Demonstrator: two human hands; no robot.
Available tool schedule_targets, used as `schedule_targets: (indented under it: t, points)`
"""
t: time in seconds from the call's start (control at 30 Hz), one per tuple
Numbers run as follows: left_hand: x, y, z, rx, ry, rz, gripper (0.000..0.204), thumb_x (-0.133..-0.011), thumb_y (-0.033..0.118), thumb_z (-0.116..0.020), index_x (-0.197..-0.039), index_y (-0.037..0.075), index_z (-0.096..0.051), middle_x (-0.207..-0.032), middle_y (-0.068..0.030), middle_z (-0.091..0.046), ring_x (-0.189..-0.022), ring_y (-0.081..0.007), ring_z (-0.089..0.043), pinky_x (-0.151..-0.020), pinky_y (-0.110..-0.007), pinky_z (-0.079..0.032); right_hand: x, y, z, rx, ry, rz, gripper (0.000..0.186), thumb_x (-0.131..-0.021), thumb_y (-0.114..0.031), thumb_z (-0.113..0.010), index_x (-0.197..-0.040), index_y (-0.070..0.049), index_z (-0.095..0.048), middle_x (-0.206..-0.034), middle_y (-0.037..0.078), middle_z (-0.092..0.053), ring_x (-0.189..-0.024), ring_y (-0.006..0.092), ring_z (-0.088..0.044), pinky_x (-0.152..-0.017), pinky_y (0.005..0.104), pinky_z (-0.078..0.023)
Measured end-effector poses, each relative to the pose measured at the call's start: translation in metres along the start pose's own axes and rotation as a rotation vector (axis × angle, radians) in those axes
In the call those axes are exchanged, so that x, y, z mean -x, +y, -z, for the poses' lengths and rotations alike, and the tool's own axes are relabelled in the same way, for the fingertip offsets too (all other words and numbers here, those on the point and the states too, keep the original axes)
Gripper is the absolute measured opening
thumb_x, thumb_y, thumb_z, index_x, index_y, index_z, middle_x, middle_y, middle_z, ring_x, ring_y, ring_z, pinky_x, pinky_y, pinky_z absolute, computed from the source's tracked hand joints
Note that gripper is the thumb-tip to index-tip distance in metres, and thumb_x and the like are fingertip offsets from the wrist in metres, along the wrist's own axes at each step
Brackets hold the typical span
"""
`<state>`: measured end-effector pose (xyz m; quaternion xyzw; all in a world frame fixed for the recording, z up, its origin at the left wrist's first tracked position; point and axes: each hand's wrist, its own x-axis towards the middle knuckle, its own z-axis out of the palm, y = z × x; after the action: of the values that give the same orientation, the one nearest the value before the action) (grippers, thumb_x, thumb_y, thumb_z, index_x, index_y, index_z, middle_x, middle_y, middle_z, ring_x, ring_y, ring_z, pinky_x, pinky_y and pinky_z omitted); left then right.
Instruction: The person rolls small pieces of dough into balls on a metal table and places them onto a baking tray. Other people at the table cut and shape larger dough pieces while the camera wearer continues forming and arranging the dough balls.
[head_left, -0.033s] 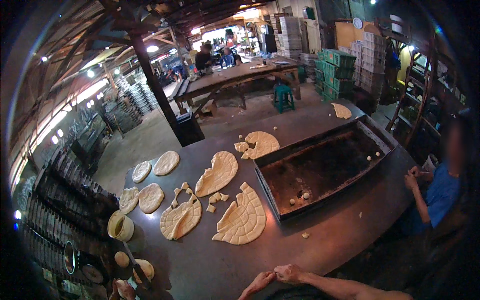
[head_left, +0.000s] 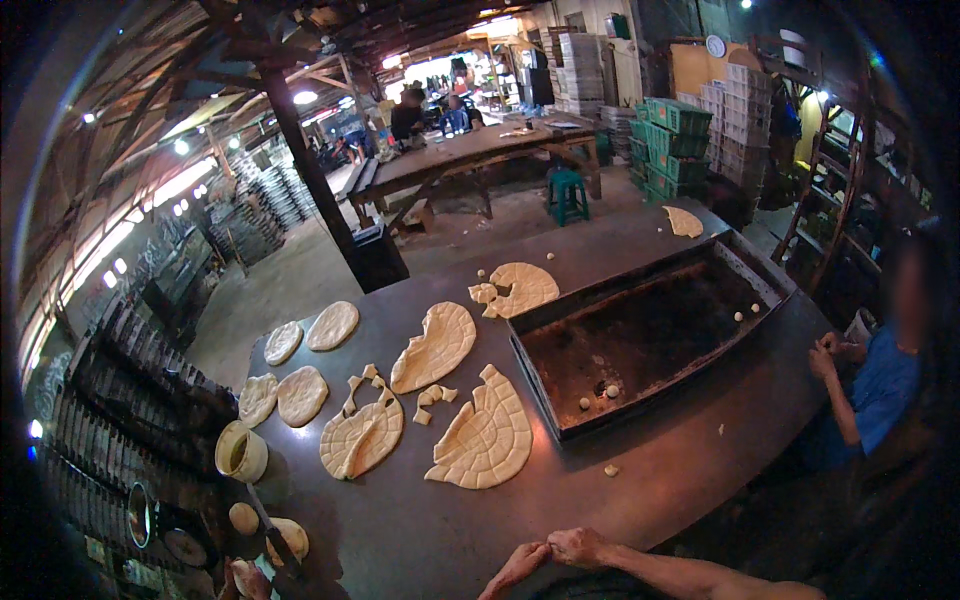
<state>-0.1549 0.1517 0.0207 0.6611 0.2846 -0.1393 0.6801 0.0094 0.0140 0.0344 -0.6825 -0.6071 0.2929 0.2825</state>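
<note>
At the near edge of the metal table [head_left: 670, 500], my left hand [head_left: 525, 562] and my right hand [head_left: 577, 547] meet with fingers closed; what they hold, if anything, is hidden. A small dough bit [head_left: 611, 470] lies just beyond them. Scored flat dough rounds, some cut apart, spread over the middle, such as a large one [head_left: 480, 440], a folded one [head_left: 361, 440] and a torn one [head_left: 430, 350]. Plain rounds [head_left: 331, 326] lie at the far left. A dark rimmed baking tray [head_left: 540, 390] holds several small dough balls [head_left: 611, 392].
A co-worker in blue [head_left: 870, 390] works at the right. Another person's hand [head_left: 248, 578] is at the lower left, near a tub [head_left: 240, 452] and a blade [head_left: 280, 540]. Beyond stand a post [head_left: 320, 180], a wooden table [head_left: 470, 150], a green stool [head_left: 567, 195] and stacked crates [head_left: 675, 140].
</note>
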Motion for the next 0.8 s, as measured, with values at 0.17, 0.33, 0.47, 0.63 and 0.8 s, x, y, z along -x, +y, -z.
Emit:
schedule_targets:
  t: [0.17, 0.33, 0.47, 0.63, 0.8]
  points:
    - [-0.009, -0.002, -0.011, 0.145, 0.16, 0.024, 0.031, -0.101, 0.029, -0.053, -0.097, 0.004, -0.07, -0.088, 0.0004, -0.065, -0.079, -0.0107, -0.058, -0.071, -0.029, -0.048, -0.008, -0.007, 0.005, -0.008, -0.027, -0.134, 0.034, -0.099, -0.041, -0.057, -0.098, -0.007, -0.061, -0.096, 0.021, -0.069, -0.094, 0.0435, -0.068, -0.077, 0.0525, -0.052]
    - [-0.016, -0.002, -0.013, 0.253, 0.362, -0.062, 0.032, -0.098, 0.027, -0.055, -0.093, 0.001, -0.072, -0.084, -0.0042, -0.067, -0.08, -0.0151, -0.06, -0.074, -0.032, -0.049, -0.011, -0.007, 0.006, -0.288, 0.104, -0.142, 0.034, -0.1, -0.038, -0.053, -0.097, -0.006, -0.064, -0.085, 0.018, -0.067, -0.084, 0.0396, -0.067, -0.073, 0.0472, -0.053]
    - [0.006, -0.011, -0.014, 0.27, 0.702, -0.151, 0.028, -0.093, 0.022, -0.059, -0.1, 0.0, -0.074, -0.094, -0.012, -0.07, -0.088, -0.024, -0.065, -0.085, -0.039, -0.051, 0.02, 0.004, 0.006, -0.261, 0.436, -0.024, 0.031, -0.101, -0.032, -0.052, -0.099, -0.004, -0.066, -0.083, 0.013, -0.069, -0.075, 0.0319, -0.068, -0.072, 0.0427, -0.054]
    - [0.059, -0.038, -0.003, -0.753, 0.965, -0.119, 0.047, -0.094, 0.028, -0.057, -0.135, 0.007, -0.063, -0.156, -0.0266, -0.035, -0.147, -0.0427, -0.03, -0.119, -0.066, -0.015, 0.086, 0.031, 0.018, 0.472, 0.35, -0.16, 0.053, -0.098, -0.042, -0.059, -0.139, -0.009, -0.059, -0.148, 0.018, -0.053, -0.136, 0.0343, -0.052, -0.112, 0.0493, -0.04]
    - [0.047, -0.033, 0.024, -0.961, 0.833, -0.263, 0.069, -0.092, 0.032, -0.059, -0.156, 0.012, -0.041, -0.167, -0.0293, -0.014, -0.155, -0.0488, -0.013, -0.119, -0.071, -0.007, 0.071, 0.04, 0.024, 0.248, 0.254, -0.219, 0.072, -0.097, -0.051, -0.058, -0.156, -0.013, -0.041, -0.166, 0.017, -0.027, -0.153, 0.0385, -0.026, -0.123, 0.0585, -0.02]
